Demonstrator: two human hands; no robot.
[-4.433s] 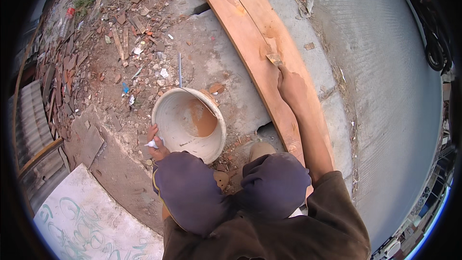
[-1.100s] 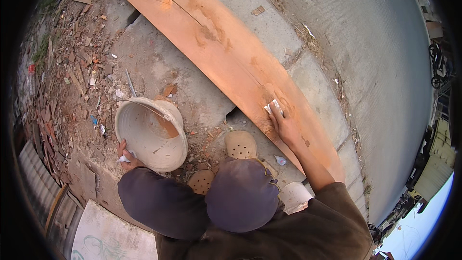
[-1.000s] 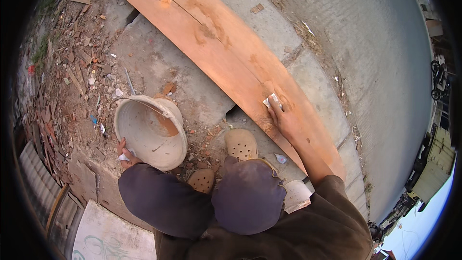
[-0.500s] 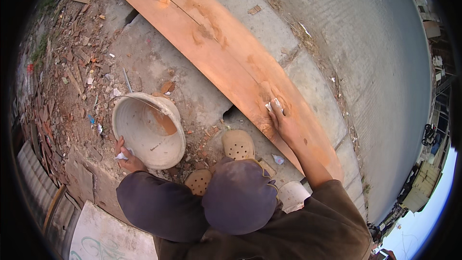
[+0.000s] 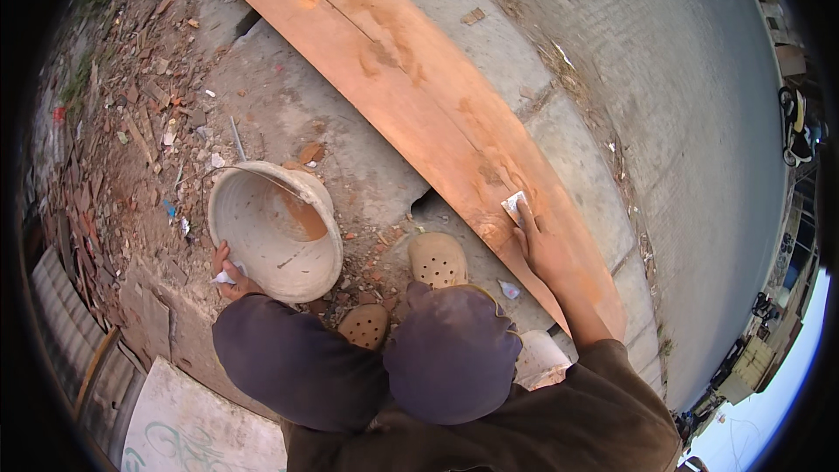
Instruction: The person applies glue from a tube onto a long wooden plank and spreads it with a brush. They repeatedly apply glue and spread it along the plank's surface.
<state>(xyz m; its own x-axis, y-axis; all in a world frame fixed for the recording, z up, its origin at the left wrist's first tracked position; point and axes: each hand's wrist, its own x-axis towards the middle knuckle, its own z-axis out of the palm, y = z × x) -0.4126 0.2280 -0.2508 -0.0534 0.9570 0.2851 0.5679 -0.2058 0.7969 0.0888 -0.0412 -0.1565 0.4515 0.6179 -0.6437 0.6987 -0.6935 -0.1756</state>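
A long orange-brown wooden board slants across the ground, with a dark seam and darker smeared patches along it. My right hand is on its nearer part, closed on a small flat whitish piece pressed against the surface; its exact kind is unclear. At the left, my left hand is closed round a crumpled white scrap, beside the lower left rim of a tilted pale bucket. Orange-brown residue coats part of the bucket's inside.
My tan clogs stand between bucket and board. Broken brick and wood rubble covers the left side. A white container stands by my right knee. Beyond the board runs a grey road, with a parked motorbike at its far side.
My right hand has slid a little right and nearer along the board with the whitish piece, which now shows flatter. My left hand stays by the bucket; the whole view has shifted slightly.
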